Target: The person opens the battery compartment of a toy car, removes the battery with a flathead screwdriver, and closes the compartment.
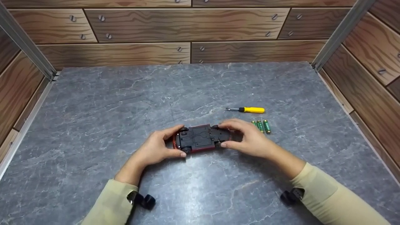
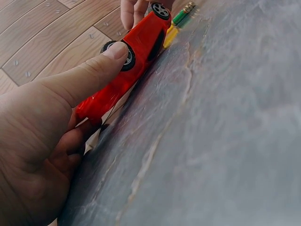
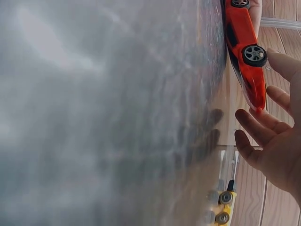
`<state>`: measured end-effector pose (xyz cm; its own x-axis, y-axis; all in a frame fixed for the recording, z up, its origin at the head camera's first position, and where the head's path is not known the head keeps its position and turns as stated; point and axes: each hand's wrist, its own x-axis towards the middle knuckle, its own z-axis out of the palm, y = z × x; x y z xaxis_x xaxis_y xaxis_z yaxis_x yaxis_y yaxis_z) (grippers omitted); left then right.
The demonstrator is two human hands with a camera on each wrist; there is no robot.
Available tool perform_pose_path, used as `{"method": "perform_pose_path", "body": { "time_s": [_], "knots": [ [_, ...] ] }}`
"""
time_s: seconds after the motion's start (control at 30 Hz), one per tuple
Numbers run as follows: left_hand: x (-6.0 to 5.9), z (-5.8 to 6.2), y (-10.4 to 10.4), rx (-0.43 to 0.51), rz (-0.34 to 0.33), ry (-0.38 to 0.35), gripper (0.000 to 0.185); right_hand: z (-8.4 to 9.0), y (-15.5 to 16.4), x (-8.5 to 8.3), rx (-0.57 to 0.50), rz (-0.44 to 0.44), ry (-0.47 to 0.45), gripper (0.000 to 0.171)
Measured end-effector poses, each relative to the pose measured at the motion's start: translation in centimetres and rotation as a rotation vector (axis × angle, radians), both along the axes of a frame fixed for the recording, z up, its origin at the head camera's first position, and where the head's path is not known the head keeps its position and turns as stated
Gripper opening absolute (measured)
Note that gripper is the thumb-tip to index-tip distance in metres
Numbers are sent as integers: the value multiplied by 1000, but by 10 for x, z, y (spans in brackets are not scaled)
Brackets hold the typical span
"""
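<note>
A red toy car lies upside down on the tabletop, its black underside with a square panel facing up. At its left end my left hand grips it, the thumb on the near wheel and a finger at the far one. The left wrist view shows the thumb pressed against that wheel. My right hand holds the other end between thumb and index finger, at the wheels. In the right wrist view its thumb touches a wheel, while the remaining fingers are spread near the car's end.
Beyond the right hand lie several green batteries, partly covered by it in the head view. A screwdriver with a yellow handle lies farther back. Wood-patterned panels border the grey marbled table at the back and sides.
</note>
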<state>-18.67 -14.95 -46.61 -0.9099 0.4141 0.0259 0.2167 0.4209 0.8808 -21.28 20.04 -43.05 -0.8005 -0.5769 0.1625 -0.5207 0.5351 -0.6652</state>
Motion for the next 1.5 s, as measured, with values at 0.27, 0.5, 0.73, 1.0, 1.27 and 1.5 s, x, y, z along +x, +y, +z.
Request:
{"method": "perform_pose_path", "body": {
  "time_s": [0.27,0.5,0.73,1.0,1.27,1.5],
  "knots": [
    [0,0,1,-8,7,19,101,-1,12,5,-1,3,-34,60],
    [1,1,1,23,12,58,95,0,14,5,6,-17,-49,52],
    [4,3,0,11,30,92,96,-2,13,3,20,-37,-49,50],
    [12,4,-11,-16,56,143,83,-4,14,1,28,-32,-45,49],
    [12,-1,-15,-32,31,170,67,-7,15,0,12,-27,-76,51],
    [13,0,-13,-59,80,166,64,-11,16,1,-17,-47,-99,53]
  ]
}}
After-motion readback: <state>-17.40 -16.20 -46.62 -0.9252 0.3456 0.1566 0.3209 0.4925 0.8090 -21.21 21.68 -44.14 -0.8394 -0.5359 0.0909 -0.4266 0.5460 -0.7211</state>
